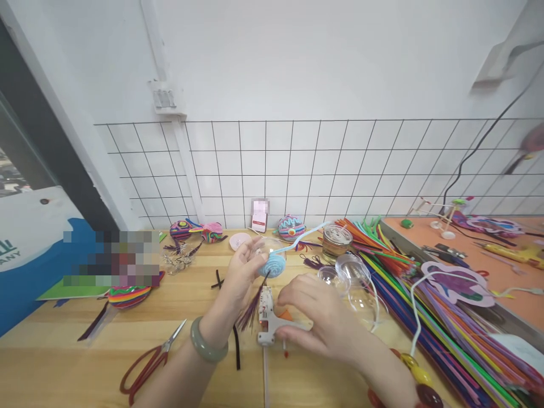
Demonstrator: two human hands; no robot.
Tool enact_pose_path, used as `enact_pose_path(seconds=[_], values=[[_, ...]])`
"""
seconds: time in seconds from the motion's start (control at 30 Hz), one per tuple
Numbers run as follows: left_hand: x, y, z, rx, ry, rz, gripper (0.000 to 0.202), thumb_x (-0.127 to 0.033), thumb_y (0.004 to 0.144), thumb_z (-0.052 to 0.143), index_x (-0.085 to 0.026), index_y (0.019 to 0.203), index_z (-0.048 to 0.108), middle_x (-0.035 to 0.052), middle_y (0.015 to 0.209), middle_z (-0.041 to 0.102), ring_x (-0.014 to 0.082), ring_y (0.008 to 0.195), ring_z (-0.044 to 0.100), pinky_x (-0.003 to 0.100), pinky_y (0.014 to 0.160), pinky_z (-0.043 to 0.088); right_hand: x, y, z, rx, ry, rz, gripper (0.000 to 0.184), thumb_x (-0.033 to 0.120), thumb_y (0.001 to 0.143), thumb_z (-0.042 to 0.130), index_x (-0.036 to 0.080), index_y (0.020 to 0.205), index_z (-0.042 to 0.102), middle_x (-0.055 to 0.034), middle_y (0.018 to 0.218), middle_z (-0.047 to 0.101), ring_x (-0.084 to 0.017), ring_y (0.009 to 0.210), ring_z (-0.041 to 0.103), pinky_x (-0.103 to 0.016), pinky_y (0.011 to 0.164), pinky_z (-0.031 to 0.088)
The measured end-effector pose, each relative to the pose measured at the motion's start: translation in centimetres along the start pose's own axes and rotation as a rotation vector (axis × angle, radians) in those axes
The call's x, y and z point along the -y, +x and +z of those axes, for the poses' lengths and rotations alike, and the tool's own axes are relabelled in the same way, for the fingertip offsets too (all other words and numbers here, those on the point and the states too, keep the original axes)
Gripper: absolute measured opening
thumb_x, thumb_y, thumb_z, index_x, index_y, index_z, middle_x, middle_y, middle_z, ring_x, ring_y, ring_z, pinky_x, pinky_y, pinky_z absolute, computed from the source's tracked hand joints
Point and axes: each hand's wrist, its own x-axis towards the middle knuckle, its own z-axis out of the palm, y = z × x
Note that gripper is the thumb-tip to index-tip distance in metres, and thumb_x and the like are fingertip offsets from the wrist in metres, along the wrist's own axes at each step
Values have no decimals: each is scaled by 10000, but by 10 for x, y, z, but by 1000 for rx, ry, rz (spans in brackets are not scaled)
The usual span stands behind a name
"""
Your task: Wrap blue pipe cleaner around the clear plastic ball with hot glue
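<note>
My left hand (pixel 238 279) is closed around a clear plastic ball (pixel 267 253) partly wrapped in light blue pipe cleaner (pixel 274 264); the loose blue end (pixel 304 236) sticks up to the right. A bunch of dark purple pipe cleaners (pixel 251 307) hangs below that hand. My right hand (pixel 319 317) grips the handle of a white glue gun (pixel 267 319) resting on the wooden table (pixel 85 368), its nozzle pointing up toward the ball.
Red-handled scissors (pixel 147 362) lie at the front left. Clear plastic half-shells (pixel 346 272) and a glass jar (pixel 335 242) sit right of the hands. A big heap of coloured pipe cleaners (pixel 425 306) fills the right side. Finished striped ornaments (pixel 291 228) line the wire grid wall.
</note>
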Motion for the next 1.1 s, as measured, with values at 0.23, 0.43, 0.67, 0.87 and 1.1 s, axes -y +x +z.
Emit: enact_pose_path(seconds=[0.23, 0.43, 0.67, 0.87, 1.1], values=[[-2, -7, 7, 25, 32, -34, 505, -245, 621, 815, -199, 1092, 640, 111, 1225, 605, 259, 1123, 561, 339, 880, 470, -26, -6, -18, -352, -267, 39, 212, 75, 873, 571, 189, 1048, 613, -122, 1062, 678, -257, 1035, 605, -454, 867, 501], [-5, -13, 15, 23, 42, -67, 531, -255, 569, 842, -202, 1064, 657, 114, 1226, 606, 279, 1161, 540, 356, 921, 449, -34, -5, -22, -307, -349, 14, 249, 95, 903, 556, 209, 1115, 620, -97, 1033, 724, -254, 1027, 637, -466, 865, 506], [-6, -14, 16, 30, 30, -69, 561, -264, 575, 840, -197, 1091, 630, 114, 1230, 591, 264, 1124, 552, 339, 887, 461, -29, -7, -16, -307, -330, 79, 165, 131, 931, 538, 182, 1055, 634, -75, 879, 728, -201, 785, 660, -351, 694, 532], [-5, -16, 20, 31, -6, -37, 533, -251, 564, 840, -195, 1051, 633, 90, 1142, 620, 248, 1065, 573, 320, 839, 477, -27, -7, -9, -296, -211, 130, 204, 119, 940, 499, 191, 1066, 643, -69, 856, 701, -190, 769, 659, -316, 655, 540], [-2, -16, 19, 48, -89, -48, 476, -221, 624, 803, -201, 1063, 617, 63, 1114, 647, 205, 1012, 599, 293, 812, 481, -25, -7, -6, -309, -170, 120, 246, 114, 933, 498, 197, 1095, 664, -68, 848, 695, -182, 733, 651, -308, 628, 540]])
